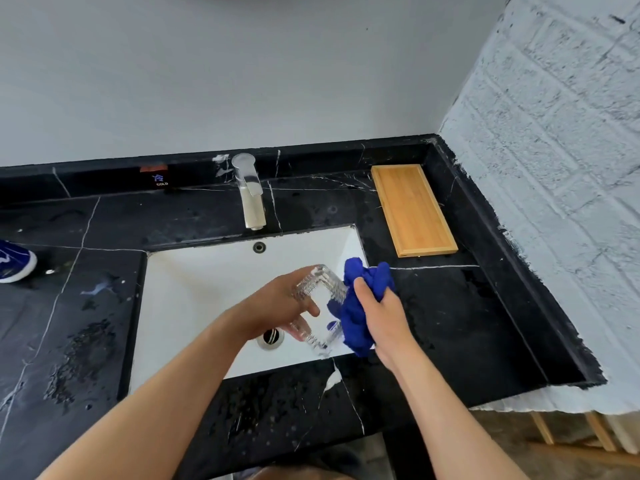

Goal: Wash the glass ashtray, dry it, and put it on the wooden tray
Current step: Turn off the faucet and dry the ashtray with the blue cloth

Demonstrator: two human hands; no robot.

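My left hand (277, 306) grips the square clear glass ashtray (323, 308) and holds it tilted above the white sink basin (194, 292). Its thumb lies across the glass. My right hand (379, 310) grips a bunched blue cloth (360, 296) and presses it against the ashtray's right side. The wooden tray (412, 209) lies on the black counter to the right of the tap, with nothing on it.
A metal tap (251, 192) stands behind the basin, and the drain (272, 337) shows under my left hand. The black marble counter (467, 306) is wet in patches. A blue-and-white object (14, 261) sits at the far left edge. A rough painted wall rises on the right.
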